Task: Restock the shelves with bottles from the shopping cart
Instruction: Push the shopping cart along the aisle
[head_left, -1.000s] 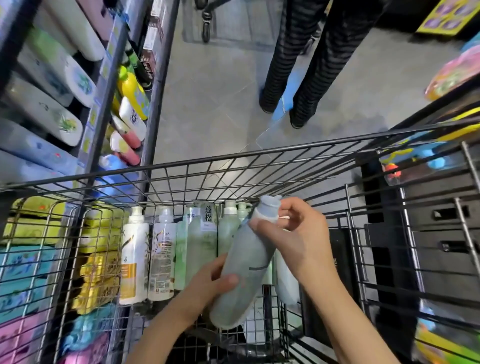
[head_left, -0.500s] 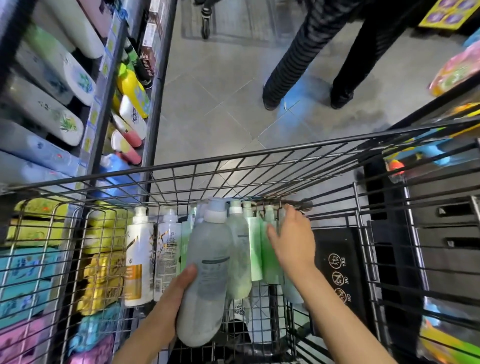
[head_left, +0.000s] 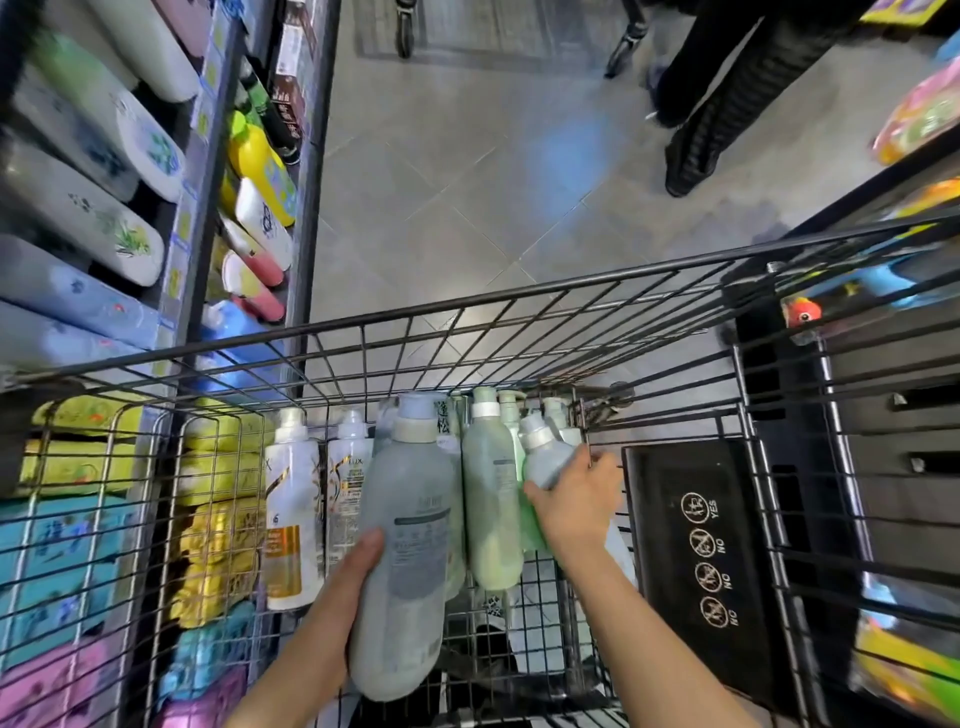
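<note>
A wire shopping cart (head_left: 519, 296) fills the lower view, with several bottles standing at its far end. My left hand (head_left: 358, 577) grips a tall grey-green bottle (head_left: 410, 519) upright above the cart floor. My right hand (head_left: 576, 499) grips a second, smaller grey-green bottle (head_left: 545, 457), tilted left among the others. A pale green bottle (head_left: 491, 499) stands between the two. Two white bottles (head_left: 291, 499) stand at the left. The shelves (head_left: 208, 171) with rows of bottles rise on the left.
A person in dark trousers (head_left: 722, 98) walks away at the top right. A black child-seat flap (head_left: 706, 551) with warning signs sits right of my right hand. Colourful packs (head_left: 67, 556) fill the low left shelf. More goods line the right edge.
My right hand let go of the tall bottle's cap and reached to the right, where it took hold of a second bottle. My left hand brought the tall bottle upright. The person walked off to the right.
</note>
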